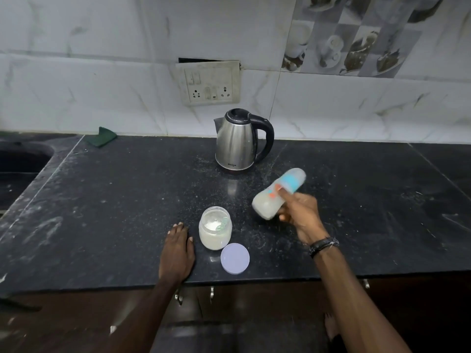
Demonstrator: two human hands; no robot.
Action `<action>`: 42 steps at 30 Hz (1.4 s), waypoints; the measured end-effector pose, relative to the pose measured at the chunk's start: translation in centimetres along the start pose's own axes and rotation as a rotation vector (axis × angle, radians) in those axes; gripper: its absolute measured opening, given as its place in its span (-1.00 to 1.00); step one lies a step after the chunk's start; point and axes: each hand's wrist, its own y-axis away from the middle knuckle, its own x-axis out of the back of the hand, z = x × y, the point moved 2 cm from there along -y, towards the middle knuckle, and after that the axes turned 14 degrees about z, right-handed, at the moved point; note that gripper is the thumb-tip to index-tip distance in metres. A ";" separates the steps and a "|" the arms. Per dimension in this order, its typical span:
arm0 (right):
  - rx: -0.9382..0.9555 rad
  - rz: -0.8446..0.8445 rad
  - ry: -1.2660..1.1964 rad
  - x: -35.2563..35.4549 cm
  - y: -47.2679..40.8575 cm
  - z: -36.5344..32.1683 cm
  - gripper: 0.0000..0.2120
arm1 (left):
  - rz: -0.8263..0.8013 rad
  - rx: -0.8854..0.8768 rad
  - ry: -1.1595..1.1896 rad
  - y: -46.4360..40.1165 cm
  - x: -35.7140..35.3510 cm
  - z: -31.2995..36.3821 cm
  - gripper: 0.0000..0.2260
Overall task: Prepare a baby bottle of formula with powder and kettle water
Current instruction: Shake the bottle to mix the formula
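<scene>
Gripping a baby bottle (277, 193) around its middle, the right hand (300, 215) holds it tilted above the black counter (102, 212), cap end pointing up and away from the person, base end down toward the left. The fingers are curled round it. The bottle is blurred; its lower part looks milky white, and its clear cap covers a blue collar. The left hand (177, 253) lies flat on the counter, palm down, fingers straight and together, holding nothing. Just right of that hand stands an open jar (215, 228) of white powder, with what looks like a scoop inside. A pale round lid (235, 258) lies flat on the counter just in front of the jar, between the two forearms. Beyond the right hand, near the tiled wall, a steel kettle (240, 141) stands upright with its black lid down and its handle to the right. Far beyond the left hand, a green cloth (101, 139) lies at the wall's foot.
</scene>
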 end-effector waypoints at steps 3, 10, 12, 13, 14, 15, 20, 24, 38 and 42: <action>0.033 -0.104 0.108 -0.3 0.4 0.3 -0.72 | 0.004 -0.013 0.003 -0.1 0.1 0.2 -0.65; 0.005 -0.146 0.148 -0.3 0.6 0.9 -0.71 | 0.003 -0.011 -0.005 -0.1 0.0 0.2 -0.64; -0.006 -0.035 0.024 -0.2 0.5 0.7 -0.74 | -0.005 -0.004 -0.008 0.0 0.0 0.2 -0.64; -0.023 0.022 -0.046 -0.1 0.4 0.6 -0.75 | -0.009 -0.002 -0.013 0.0 -0.1 0.1 -0.64; -0.039 0.027 -0.061 -0.1 0.4 0.6 -0.74 | -0.010 -0.003 -0.016 0.1 -0.1 0.0 -0.64; -0.037 -0.027 0.000 -0.1 0.5 0.6 -0.72 | -0.005 -0.007 -0.015 0.0 0.0 0.0 -0.65; 0.009 0.000 -0.150 0.6 0.1 0.3 -0.74 | -0.004 -0.008 -0.013 0.0 -0.1 0.0 -0.65; 0.005 -0.147 -0.014 0.7 0.4 0.3 -0.68 | 0.005 -0.007 -0.010 0.0 0.3 0.3 -0.64; 0.219 -0.212 0.212 0.3 0.0 0.2 -0.70 | -0.001 -0.009 -0.019 0.1 0.0 0.0 -0.66; 0.230 -0.166 0.145 0.4 0.2 0.1 -0.79 | -0.007 -0.014 -0.009 0.0 0.0 0.0 -0.66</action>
